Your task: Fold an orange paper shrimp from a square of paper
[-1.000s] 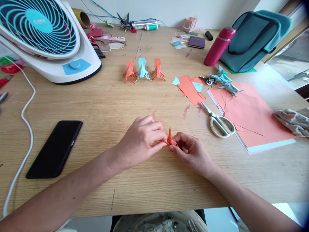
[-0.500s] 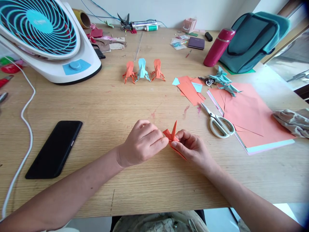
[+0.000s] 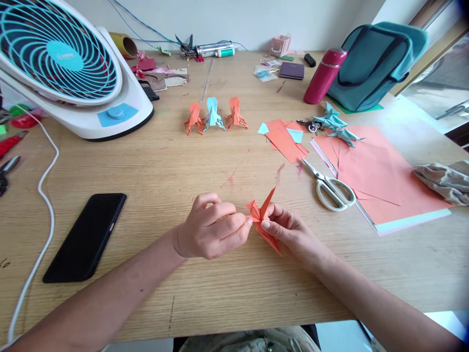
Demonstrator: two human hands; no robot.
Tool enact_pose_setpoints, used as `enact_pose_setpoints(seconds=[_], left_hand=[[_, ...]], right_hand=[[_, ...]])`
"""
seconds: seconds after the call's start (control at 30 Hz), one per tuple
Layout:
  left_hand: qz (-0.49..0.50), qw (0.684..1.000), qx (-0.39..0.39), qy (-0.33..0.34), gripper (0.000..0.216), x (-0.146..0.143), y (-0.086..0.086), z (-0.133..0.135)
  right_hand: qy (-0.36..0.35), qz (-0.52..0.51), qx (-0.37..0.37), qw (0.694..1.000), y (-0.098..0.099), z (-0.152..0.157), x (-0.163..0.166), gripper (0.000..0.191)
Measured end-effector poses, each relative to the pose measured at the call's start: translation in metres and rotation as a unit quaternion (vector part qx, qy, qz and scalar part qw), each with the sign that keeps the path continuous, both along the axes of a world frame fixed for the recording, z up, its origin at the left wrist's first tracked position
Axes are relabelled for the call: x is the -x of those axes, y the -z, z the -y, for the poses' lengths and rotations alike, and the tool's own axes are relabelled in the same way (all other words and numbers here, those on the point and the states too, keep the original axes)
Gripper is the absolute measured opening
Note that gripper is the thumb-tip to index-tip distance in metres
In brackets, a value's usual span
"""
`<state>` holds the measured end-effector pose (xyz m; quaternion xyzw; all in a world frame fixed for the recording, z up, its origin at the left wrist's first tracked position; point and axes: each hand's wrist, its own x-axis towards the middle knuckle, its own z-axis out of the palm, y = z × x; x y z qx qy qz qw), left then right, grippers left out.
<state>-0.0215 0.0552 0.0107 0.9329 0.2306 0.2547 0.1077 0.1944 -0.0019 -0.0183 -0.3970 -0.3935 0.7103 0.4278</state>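
Note:
A small orange folded paper figure (image 3: pixel 262 215) is pinched between both hands just above the wooden table (image 3: pixel 154 171). My left hand (image 3: pixel 212 230) grips its left tip with thumb and fingers closed. My right hand (image 3: pixel 289 232) holds its right side, fingers curled round it; one point sticks up and another points down toward me. Three finished paper figures (image 3: pixel 214 115), two orange and one light blue, stand in a row farther back.
A black phone (image 3: pixel 86 234) lies at the left, a white cable (image 3: pixel 44 195) beside it. A fan (image 3: pixel 69 68) stands back left. Scissors (image 3: pixel 330 186), orange sheets (image 3: pixel 377 176), paper scraps (image 3: pixel 286 137), a pink bottle (image 3: pixel 324 76) and a teal bag (image 3: pixel 373 63) are at the right.
The paper figure has been turned and lifted a little; its upright point now leans to the right and a lower point shows beneath my right hand. The view has shifted slightly.

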Motion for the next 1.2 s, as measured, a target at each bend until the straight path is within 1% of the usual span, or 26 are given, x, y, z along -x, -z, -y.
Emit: enact_pose_setpoints(seconds=[0.1,0.2,0.3,0.4,0.47,0.53,0.6,0.63,0.7,0.77,0.8,0.83,0.87,0.9,0.97,1.07,1.13,1.2], left_hand=[[0.001,0.999,0.040,0.016,0.026,-0.003,-0.006,0.000],[-0.034,0.996,0.083,0.028,0.026,-0.004,-0.012,0.001],[-0.056,0.992,0.103,0.043,0.026,-0.005,-0.015,0.002],[-0.050,0.991,0.113,0.053,0.027,-0.005,-0.015,0.002],[-0.043,0.991,0.119,0.043,0.026,-0.005,-0.012,0.002],[-0.031,0.994,0.104,0.031,0.025,-0.004,-0.009,0.002],[-0.013,0.998,0.053,0.034,0.026,-0.003,-0.006,0.002],[-0.002,0.999,0.011,0.033,0.027,-0.003,-0.004,0.002],[0.023,0.994,-0.109,0.022,0.025,-0.003,-0.001,0.002],[0.046,0.969,-0.243,0.003,0.023,-0.004,0.002,0.002],[0.054,0.954,-0.294,-0.004,0.022,-0.004,0.003,0.002],[0.060,0.944,-0.323,-0.010,0.023,-0.005,0.004,0.002],[0.064,0.942,-0.330,-0.014,0.023,-0.006,0.005,0.002],[0.066,0.946,-0.316,-0.019,0.023,-0.006,0.006,0.003],[0.072,0.964,-0.256,-0.029,0.023,-0.009,0.007,0.005],[0.103,0.987,-0.118,-0.046,0.019,-0.014,0.005,0.011],[0.129,0.990,-0.011,-0.063,0.016,-0.019,0.003,0.015],[0.146,0.983,0.080,-0.083,0.017,-0.023,0.000,0.019]], right_hand=[[-0.029,-0.015,0.005,0.999,0.000,0.000,-0.002,0.034],[-0.050,-0.011,0.003,0.999,-0.002,-0.001,-0.003,0.033],[-0.034,0.014,0.001,0.999,-0.005,-0.001,-0.001,0.036],[-0.024,0.024,-0.002,0.999,-0.007,-0.002,0.001,0.036],[-0.024,0.014,-0.003,1.000,-0.008,-0.002,0.002,0.034],[-0.018,0.000,-0.002,1.000,-0.007,-0.002,0.003,0.031],[-0.011,-0.007,-0.003,1.000,-0.006,-0.002,0.002,0.029],[-0.007,-0.008,-0.005,1.000,-0.005,-0.003,0.002,0.029],[-0.002,-0.009,-0.005,1.000,-0.004,-0.003,0.001,0.029],[0.006,-0.010,0.000,1.000,-0.003,-0.003,0.001,0.028],[0.011,-0.010,0.004,1.000,-0.003,-0.003,0.001,0.028],[0.018,-0.006,0.006,1.000,-0.003,-0.003,0.001,0.029],[0.027,0.001,0.005,1.000,-0.002,-0.002,0.001,0.029],[0.036,0.011,0.002,0.999,-0.002,-0.002,0.001,0.030],[0.055,0.040,-0.012,0.998,-0.002,-0.002,0.001,0.033],[0.078,0.083,-0.036,0.993,-0.002,-0.002,0.000,0.036],[0.090,0.100,-0.050,0.990,-0.003,-0.001,0.000,0.037],[0.095,0.111,-0.065,0.987,-0.004,0.001,0.001,0.035]])
